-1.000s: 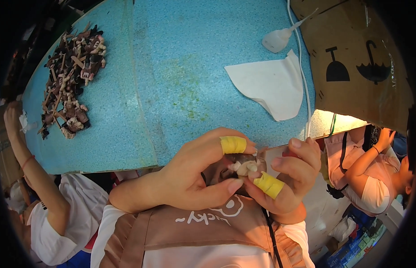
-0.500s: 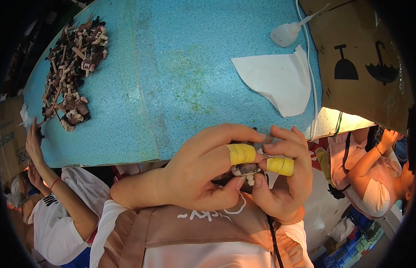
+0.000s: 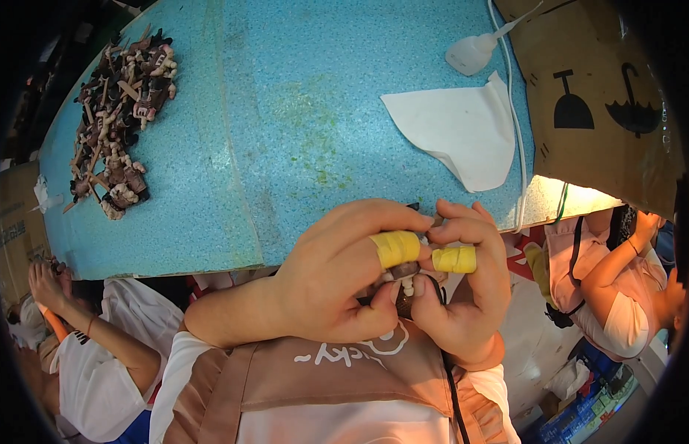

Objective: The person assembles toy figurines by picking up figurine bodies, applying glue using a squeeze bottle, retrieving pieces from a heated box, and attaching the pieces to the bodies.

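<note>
Close to my chest, just off the table's near edge, both hands hold a small brown and cream figurine. My left hand is closed on it, index finger and thumb pinching its near side. From the other side my right hand grips it with curled fingers. A finger on each hand is wrapped in yellow tape. Most of the figurine is hidden behind my fingers; a cream part pokes out between the two thumbs, and a dark part shows beyond the fingertips.
A heap of similar figurines lies on the blue table at the far left. At right are a white sheet, a dropper bottle, a white cable and a cardboard box. Co-workers sit on both sides.
My hands have shifted slightly, and the figurine has turned a little between my fingers. At left, the co-worker's hand has drawn back from the heap to the table edge.
</note>
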A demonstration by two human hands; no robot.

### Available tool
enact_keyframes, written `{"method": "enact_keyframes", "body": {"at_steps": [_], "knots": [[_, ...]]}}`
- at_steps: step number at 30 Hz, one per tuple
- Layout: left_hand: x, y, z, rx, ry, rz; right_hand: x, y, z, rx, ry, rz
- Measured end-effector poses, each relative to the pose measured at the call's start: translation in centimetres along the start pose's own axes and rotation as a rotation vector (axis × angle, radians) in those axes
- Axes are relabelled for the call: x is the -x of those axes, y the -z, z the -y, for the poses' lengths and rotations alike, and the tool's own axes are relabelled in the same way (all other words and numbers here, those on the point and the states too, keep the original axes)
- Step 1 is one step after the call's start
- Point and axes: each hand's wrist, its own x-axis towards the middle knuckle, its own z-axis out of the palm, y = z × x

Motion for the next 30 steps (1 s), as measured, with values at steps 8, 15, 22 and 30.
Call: {"method": "enact_keyframes", "body": {"at_steps": [8,15,22,30], "knots": [[-0.4,0.9,-1.9,0.839,0.715,0.118,0.2,-0.9,-0.4,-0.011,0.088,-0.033],[-0.5,1.0,-2.5,0.898,0.767,0.128,0.8,0.3,-1.1,-0.297,-0.081,0.1],[-0.4,1.4,-2.3,0.779,0.693,0.209,0.7,0.4,-1.4,-0.317,0.04,0.09],[0.7,-0.3,-2.0,0.913,0.633,-0.005,0.7,0.4,-0.8,-0.378,-0.003,0.097]]}}
